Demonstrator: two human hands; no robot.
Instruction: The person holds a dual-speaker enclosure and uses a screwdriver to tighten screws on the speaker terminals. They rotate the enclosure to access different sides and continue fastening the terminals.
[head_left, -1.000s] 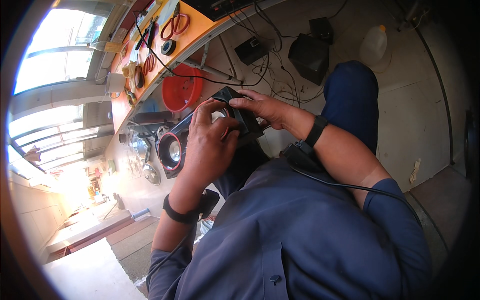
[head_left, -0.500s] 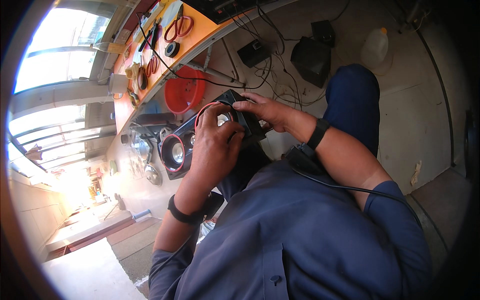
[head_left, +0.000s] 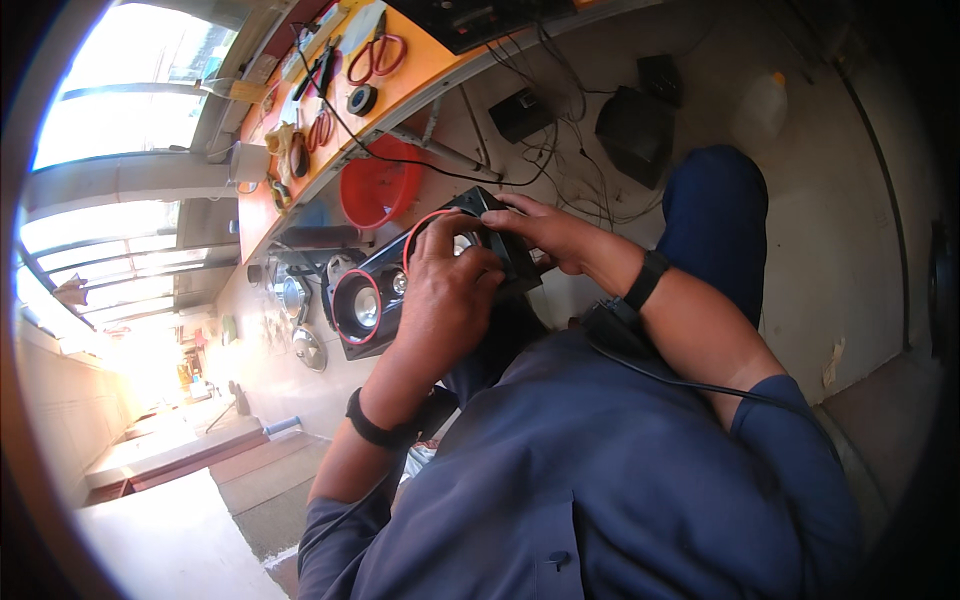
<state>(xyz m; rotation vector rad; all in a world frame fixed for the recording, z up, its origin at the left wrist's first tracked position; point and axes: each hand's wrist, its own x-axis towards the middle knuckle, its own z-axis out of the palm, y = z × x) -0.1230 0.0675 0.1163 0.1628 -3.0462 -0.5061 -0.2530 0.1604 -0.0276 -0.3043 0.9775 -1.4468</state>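
A long black speaker box (head_left: 517,262) rests tilted across my lap. One red-ringed speaker cone (head_left: 364,306) shows at its lower left end, with a small tweeter (head_left: 400,284) beside it. My left hand (head_left: 448,275) lies over the front, its fingers bent round the second red-ringed cone and partly covering it. At the far right end my right hand (head_left: 553,235) grips the box, thumb on the front face and the other fingers along its side. The underside of the box is hidden.
An orange workbench (head_left: 405,92) at the upper left bears red-handled scissors (head_left: 377,57), a tape roll (head_left: 362,98) and pliers. Under it stands a red basin (head_left: 385,185). Black boxes (head_left: 635,135), tangled cables (head_left: 590,170) and a plastic jug (head_left: 762,105) are on the floor. Metal lids (head_left: 308,350) lie left.
The whole view has shifted slightly, so the scene sits a little further right and lower. Both hands keep nearly the same places on the speaker box.
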